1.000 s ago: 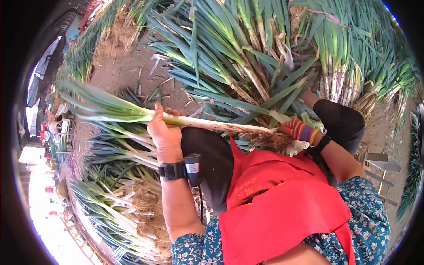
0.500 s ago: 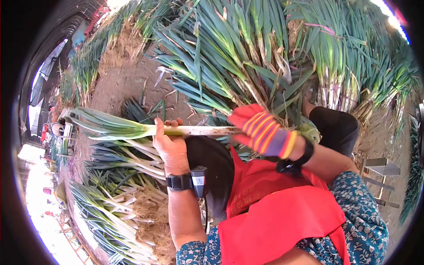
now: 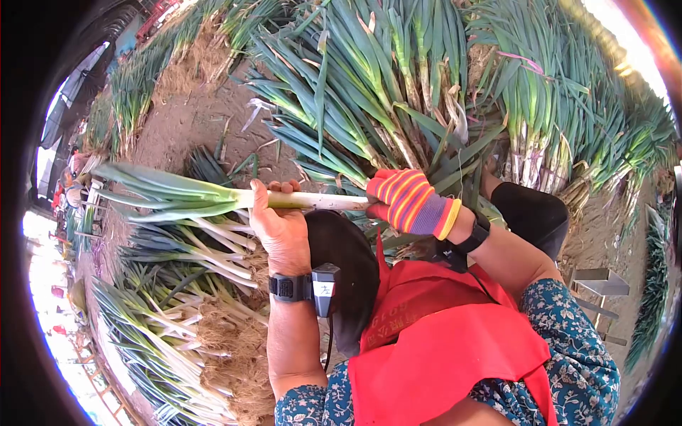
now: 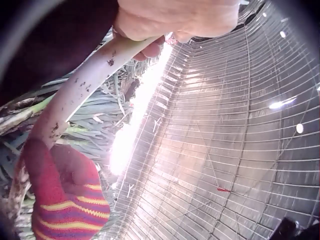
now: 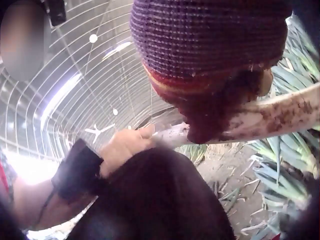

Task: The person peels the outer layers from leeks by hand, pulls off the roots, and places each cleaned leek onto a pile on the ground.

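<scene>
A long green onion [image 3: 320, 201] lies crosswise over the person's lap, its green leaves fanning out to the left. The bare left hand [image 3: 278, 224] grips it where the white shaft meets the green. On the right, the right hand [image 3: 412, 202], in a striped knit glove, holds the shaft a short way from the left hand. In the left wrist view, dark specks of soil dot the white shaft [image 4: 75, 95] between the hands. Past the glove in the right wrist view, the lower stalk [image 5: 280, 117] shows brown, dirty patches. The glove hides part of the shaft.
A big pile of green onions [image 3: 355, 92] lies in front, and tied bundles [image 3: 533, 106] stand at the right. Beside the left arm is a heap of onions with white shafts and shaggy roots [image 3: 227, 341]. A metal stool [image 3: 600, 282] stands at the right.
The gloved right hand has moved left from the root end to the middle of the shaft, with a tighter hold there now. The left hand keeps its grip.
</scene>
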Available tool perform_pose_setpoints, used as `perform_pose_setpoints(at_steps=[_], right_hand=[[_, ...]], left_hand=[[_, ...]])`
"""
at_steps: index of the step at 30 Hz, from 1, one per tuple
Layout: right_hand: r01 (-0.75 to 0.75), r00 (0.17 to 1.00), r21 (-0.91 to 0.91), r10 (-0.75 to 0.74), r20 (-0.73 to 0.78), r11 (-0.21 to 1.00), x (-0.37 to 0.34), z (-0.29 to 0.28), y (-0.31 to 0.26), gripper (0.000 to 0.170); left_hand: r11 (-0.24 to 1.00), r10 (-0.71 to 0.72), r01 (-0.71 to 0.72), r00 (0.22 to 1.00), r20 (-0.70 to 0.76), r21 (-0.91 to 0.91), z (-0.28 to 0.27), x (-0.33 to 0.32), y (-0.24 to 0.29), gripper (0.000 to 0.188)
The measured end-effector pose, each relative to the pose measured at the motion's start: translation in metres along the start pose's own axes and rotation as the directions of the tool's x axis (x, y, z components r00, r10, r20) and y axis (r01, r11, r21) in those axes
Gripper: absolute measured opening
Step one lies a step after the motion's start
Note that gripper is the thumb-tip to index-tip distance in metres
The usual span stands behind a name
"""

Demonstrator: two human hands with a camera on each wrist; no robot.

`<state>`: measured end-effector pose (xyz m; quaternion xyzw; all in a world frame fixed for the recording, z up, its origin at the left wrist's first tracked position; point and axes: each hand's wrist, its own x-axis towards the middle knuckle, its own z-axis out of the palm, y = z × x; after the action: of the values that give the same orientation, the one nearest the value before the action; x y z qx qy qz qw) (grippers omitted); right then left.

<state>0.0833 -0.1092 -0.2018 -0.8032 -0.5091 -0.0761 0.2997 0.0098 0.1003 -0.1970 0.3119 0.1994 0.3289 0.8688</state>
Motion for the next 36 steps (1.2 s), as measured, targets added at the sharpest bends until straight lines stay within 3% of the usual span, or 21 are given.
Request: perform_pose_setpoints(at_steps=[2,4,5,6,8,9,11,12,13,15,16,19,21,22,24,25,26,28,32,34,36], right_hand=[[0.118,0.992,-0.080,-0.122,-0.043,0.990,-0.001,0.004,-0.005,0.020],[0.144,0.977,-0.190,-0.109,0.181,0.971,-0.006,0.007,-0.014,0.013],[0.334,0.938,-0.464,-0.339,0.075,0.821,-0.012,0.015,-0.017,0.008],[0.370,0.909,-0.485,-0.200,0.366,0.792,-0.021,0.022,-0.027,0.005],[0.226,0.720,-0.317,0.061,0.691,0.921,-0.046,0.100,-0.010,0.011],[0.214,0.722,-0.326,0.076,0.688,0.921,-0.051,0.096,-0.002,0.011],[0.083,0.589,-0.141,0.066,0.806,0.986,-0.065,0.073,0.022,0.016],[-0.050,0.600,-0.084,0.097,0.794,0.995,-0.072,0.058,0.034,0.017],[-0.072,0.527,-0.151,0.166,0.833,0.986,-0.097,0.074,0.065,0.021],[-0.485,0.346,-0.204,0.401,0.848,0.850,-0.169,0.082,0.121,0.038],[-0.456,0.476,-0.196,0.424,0.771,0.868,-0.215,0.071,0.143,0.033],[-0.552,0.572,-0.229,0.564,0.596,0.802,-0.258,0.037,0.179,0.042],[-0.699,0.687,0.034,0.657,0.310,0.715,-0.216,0.021,0.189,0.039],[-0.745,0.663,0.143,0.746,0.064,0.651,-0.169,-0.002,0.162,0.038],[-0.480,0.737,0.230,0.532,-0.418,0.846,-0.095,-0.022,0.118,0.042],[-0.461,0.789,-0.055,0.381,-0.482,0.886,-0.065,-0.035,0.096,0.044],[-0.422,0.840,-0.338,0.223,-0.495,0.841,-0.043,-0.046,0.080,0.047],[-0.423,0.870,-0.540,0.160,-0.466,0.728,-0.017,-0.058,0.070,0.051],[-0.285,0.906,-0.539,0.040,-0.421,0.793,0.022,-0.035,0.058,0.041],[-0.092,0.899,-0.280,-0.041,-0.435,0.955,0.052,-0.010,0.023,0.025],[-0.020,0.834,-0.559,-0.295,-0.466,0.829,0.078,0.003,-0.009,0.013]], left_hand=[[1.000,0.013,-0.013,1.000,0.002,0.007,0.002,-0.002,0.001,0.026],[1.000,0.020,-0.020,1.000,0.010,0.015,0.003,-0.001,0.000,0.027],[1.000,0.020,-0.020,1.000,-0.001,0.002,0.002,0.000,0.000,0.026],[1.000,0.019,-0.019,1.000,-0.010,-0.009,0.002,0.002,-0.001,0.026],[0.997,0.043,-0.044,0.999,0.008,0.061,-0.001,0.002,-0.001,0.027],[0.996,0.034,-0.035,0.999,0.005,0.081,-0.009,0.007,-0.002,0.028],[0.990,0.051,-0.050,0.999,0.001,0.129,-0.009,0.006,0.002,0.028],[0.985,0.065,-0.059,0.997,-0.031,0.164,-0.007,0.005,0.003,0.028],[0.985,0.086,-0.076,0.995,-0.054,0.158,-0.005,0.005,0.005,0.027],[0.983,0.124,-0.121,0.992,-0.019,0.137,-0.020,0.015,0.010,0.026],[0.988,0.116,-0.114,0.993,-0.017,0.104,-0.029,0.021,0.012,0.026],[0.981,0.109,-0.110,0.994,0.009,0.159,-0.031,0.016,0.011,0.030],[0.967,0.096,-0.104,0.994,0.047,0.234,-0.021,0.011,0.006,0.036],[0.967,0.069,-0.073,0.997,0.026,0.244,-0.012,0.010,0.002,0.034],[0.976,0.042,-0.040,0.999,-0.003,0.212,0.002,0.012,-0.014,0.030],[0.980,0.066,-0.065,0.998,-0.002,0.186,0.015,0.004,-0.015,0.030],[0.990,0.036,-0.035,0.999,-0.009,0.134,0.020,0.002,-0.014,0.030],[0.994,-0.042,0.043,0.999,-0.019,0.100,0.017,0.005,-0.015,0.027],[0.983,-0.033,0.032,0.999,0.000,0.183,0.016,0.008,-0.023,0.032],[0.969,-0.065,0.062,0.998,0.003,0.239,0.019,0.006,-0.024,0.023],[0.936,-0.091,0.072,0.995,0.038,0.343,0.021,0.007,-0.030,0.024]])
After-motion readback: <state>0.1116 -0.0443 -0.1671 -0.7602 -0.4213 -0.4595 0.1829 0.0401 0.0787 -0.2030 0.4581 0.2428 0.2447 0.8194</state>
